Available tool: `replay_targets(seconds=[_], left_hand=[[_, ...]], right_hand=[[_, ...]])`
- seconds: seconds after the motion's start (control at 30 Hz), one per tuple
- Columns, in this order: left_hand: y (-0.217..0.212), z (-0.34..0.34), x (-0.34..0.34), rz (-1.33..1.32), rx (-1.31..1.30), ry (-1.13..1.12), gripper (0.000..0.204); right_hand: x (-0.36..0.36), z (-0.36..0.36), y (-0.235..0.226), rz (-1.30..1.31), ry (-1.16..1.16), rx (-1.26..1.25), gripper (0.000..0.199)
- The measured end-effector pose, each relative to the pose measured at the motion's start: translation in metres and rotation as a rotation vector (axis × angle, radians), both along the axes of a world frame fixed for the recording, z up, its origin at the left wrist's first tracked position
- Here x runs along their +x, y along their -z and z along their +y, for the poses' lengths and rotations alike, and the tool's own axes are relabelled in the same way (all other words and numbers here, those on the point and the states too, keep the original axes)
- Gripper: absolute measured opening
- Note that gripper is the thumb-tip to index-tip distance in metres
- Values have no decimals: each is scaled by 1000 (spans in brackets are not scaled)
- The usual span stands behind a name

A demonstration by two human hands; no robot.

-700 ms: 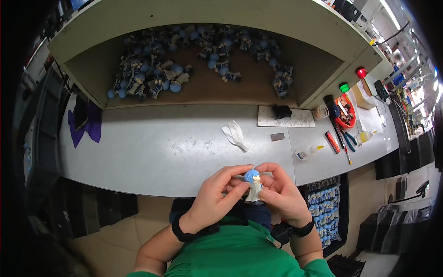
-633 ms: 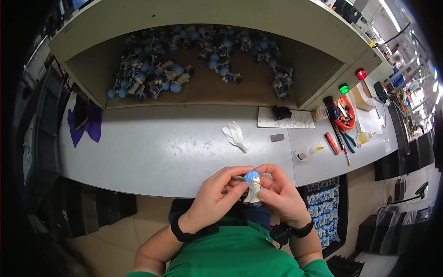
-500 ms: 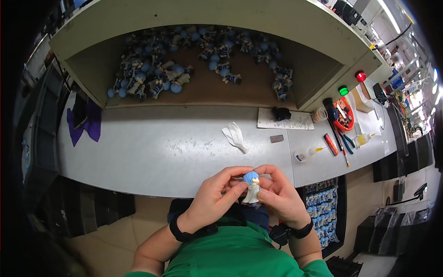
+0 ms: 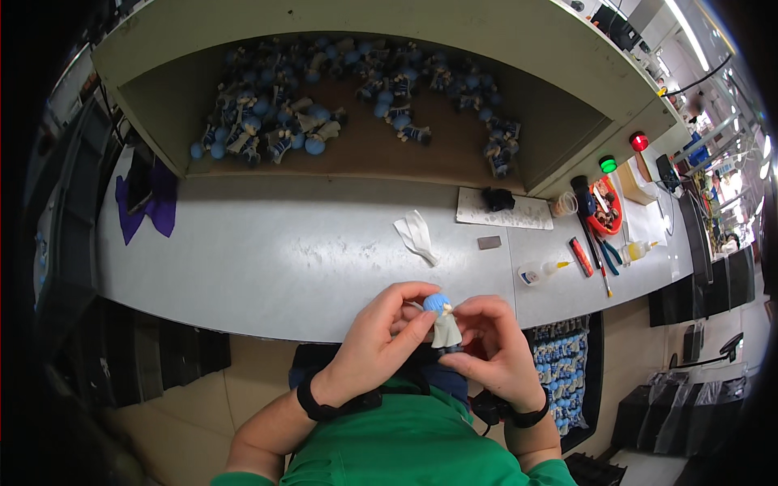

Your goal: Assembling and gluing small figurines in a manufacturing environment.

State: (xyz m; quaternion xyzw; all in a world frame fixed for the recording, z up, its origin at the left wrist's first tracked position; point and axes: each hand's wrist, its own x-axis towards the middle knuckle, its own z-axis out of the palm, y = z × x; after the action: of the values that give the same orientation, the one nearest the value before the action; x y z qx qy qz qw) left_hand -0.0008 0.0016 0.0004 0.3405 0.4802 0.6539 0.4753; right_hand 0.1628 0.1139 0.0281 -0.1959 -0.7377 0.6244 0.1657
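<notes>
A small figurine (image 4: 446, 330) with blue hair and a pale grey-white cape is held upright between both hands, just off the table's front edge. My left hand (image 4: 387, 330) grips it at the head and cape, thumb laid against its side. On the other side, my right hand (image 4: 496, 348) pinches it low, with the thumb near its dark base. The fingers behind the figurine are partly hidden. Farther up on the tabletop lies a crumpled white cloth (image 4: 416, 238), with a small grey block (image 4: 489, 242) to its right.
Many similar figurines (image 4: 267, 117) lie heaped in the shelf (image 4: 365, 166). Right side: a glue bottle (image 4: 535, 274), red tube (image 4: 581, 257), brush (image 4: 606, 279), pliers (image 4: 610, 249) and red bowl (image 4: 619, 220). A black crate (image 4: 598, 381) of figurines stands below. Purple cloth (image 4: 162, 212) hangs left.
My right thumb has slid from the figurine's side down toward its base. The figurine has turned slightly, showing more of its cape. The view has shifted a little.
</notes>
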Motion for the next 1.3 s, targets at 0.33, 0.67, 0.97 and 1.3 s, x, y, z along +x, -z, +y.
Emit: replay_targets(seconds=[0.33,0.67,0.97,1.3], left_hand=[[-2,-3,-5,162,18,23,38],[-7,-2,-4,277,16,47,38],[-6,-1,-3,308,13,31,35],[-7,-1,-2,376,9,59,36]], right_hand=[[7,-1,7,165,41,-633,41],[12,2,17,190,-6,-705,37],[14,3,19,233,-25,-786,38],[18,5,19,212,-86,-693,35]])
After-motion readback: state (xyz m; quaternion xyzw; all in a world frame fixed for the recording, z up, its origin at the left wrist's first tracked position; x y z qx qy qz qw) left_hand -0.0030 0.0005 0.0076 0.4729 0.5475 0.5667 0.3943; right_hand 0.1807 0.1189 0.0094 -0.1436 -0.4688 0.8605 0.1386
